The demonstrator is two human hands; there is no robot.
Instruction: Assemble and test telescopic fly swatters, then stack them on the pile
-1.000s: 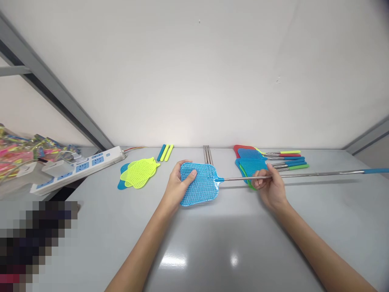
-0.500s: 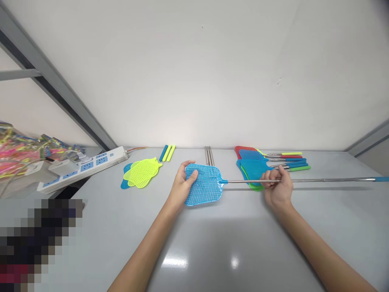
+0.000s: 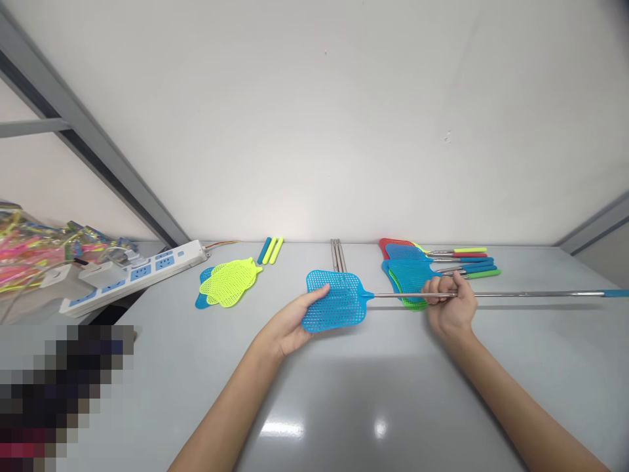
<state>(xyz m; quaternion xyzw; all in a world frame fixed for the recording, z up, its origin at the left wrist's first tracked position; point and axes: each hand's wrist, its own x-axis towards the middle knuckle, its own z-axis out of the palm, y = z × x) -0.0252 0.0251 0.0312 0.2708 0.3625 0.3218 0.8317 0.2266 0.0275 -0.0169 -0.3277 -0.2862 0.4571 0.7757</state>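
Note:
A blue fly swatter point(image 3: 339, 301) with a long, extended metal rod is held level above the table by both hands. My left hand point(image 3: 295, 322) grips the left side of its mesh head, thumb on top and the other fingers mostly hidden beneath. Farther right, my right hand point(image 3: 451, 305) is closed around the metal rod. The rod runs to a blue handle point(image 3: 615, 294) at the right edge of the view, where it is cut off. Behind the swatter head lie several short metal rods point(image 3: 338, 254).
Several swatters with mesh heads point(image 3: 407, 269) and coloured handles lie behind my right hand. Loose yellow and blue mesh heads point(image 3: 228, 283) and three grips point(image 3: 270, 250) lie at left. A power strip point(image 3: 147, 272), bagged colourful items point(image 3: 44, 246) and a back wall point(image 3: 334, 131) border the table.
My left hand has shifted its hold on the mesh head, from the far left corner to lower on the left side. The head has tilted and moved slightly right.

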